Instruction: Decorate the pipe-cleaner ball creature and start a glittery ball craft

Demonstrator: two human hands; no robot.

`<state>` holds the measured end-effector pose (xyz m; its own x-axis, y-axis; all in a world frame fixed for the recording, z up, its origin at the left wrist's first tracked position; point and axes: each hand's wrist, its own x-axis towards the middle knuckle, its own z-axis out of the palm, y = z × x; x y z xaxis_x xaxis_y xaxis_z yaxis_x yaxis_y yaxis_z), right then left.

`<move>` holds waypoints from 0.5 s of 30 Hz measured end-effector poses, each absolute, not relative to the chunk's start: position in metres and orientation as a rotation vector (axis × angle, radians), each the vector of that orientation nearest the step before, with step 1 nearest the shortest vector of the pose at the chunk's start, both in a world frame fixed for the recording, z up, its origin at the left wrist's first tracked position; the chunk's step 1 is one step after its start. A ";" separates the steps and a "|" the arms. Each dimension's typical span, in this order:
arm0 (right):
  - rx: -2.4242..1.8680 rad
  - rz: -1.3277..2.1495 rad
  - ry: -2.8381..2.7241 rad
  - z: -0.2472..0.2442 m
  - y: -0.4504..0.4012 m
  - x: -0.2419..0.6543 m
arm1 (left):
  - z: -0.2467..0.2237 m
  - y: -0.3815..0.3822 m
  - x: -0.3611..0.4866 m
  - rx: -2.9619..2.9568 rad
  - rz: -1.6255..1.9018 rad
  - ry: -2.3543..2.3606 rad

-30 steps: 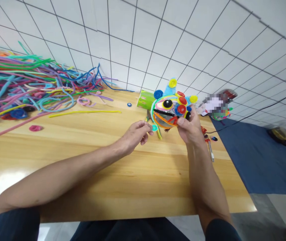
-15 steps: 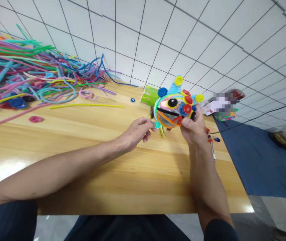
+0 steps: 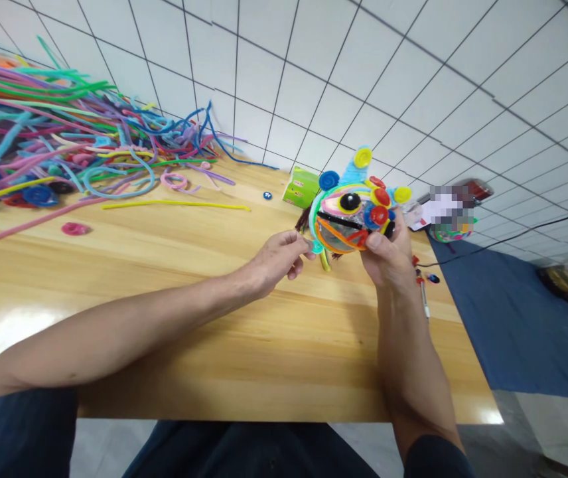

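Note:
Above the wooden table, my right hand [image 3: 390,257] grips a colourful pipe-cleaner animal head [image 3: 340,230] by its right end, thumb in front. The head has a black-and-yellow eye [image 3: 350,202], light blue horns with yellow coiled tips, red and blue coils and an orange-edged clear part. My left hand [image 3: 280,260] pinches a small teal coil [image 3: 318,247] at the head's lower left edge between thumb and fingers. Dark red tassel strands [image 3: 303,219] and a yellow strip [image 3: 325,260] hang behind the head. How the coil joins it is hidden.
Loose pipe cleaners [image 3: 65,133] are heaped at the left against the tiled wall. A yellow pipe cleaner [image 3: 174,205], a pink coil [image 3: 75,228] and a blue button [image 3: 267,196] lie on the table [image 3: 244,358]. A green packet [image 3: 300,188] and a pen [image 3: 425,302] are near the head.
The view has shifted slightly, so most things sit a little further right in the picture. Both hands keep the same hold on the head and the teal coil.

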<state>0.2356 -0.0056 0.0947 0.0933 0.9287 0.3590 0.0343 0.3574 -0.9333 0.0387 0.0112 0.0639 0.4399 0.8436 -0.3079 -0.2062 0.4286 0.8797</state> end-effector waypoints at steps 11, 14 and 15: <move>-0.975 0.893 -1.271 0.097 -0.001 0.271 | 0.069 0.037 0.019 1.067 1.048 0.831; -1.011 0.963 -1.276 0.095 0.001 0.286 | 0.076 0.045 0.011 1.094 1.198 0.788; -1.023 0.985 -1.270 0.092 0.001 0.292 | 0.080 0.047 0.010 1.100 1.232 0.766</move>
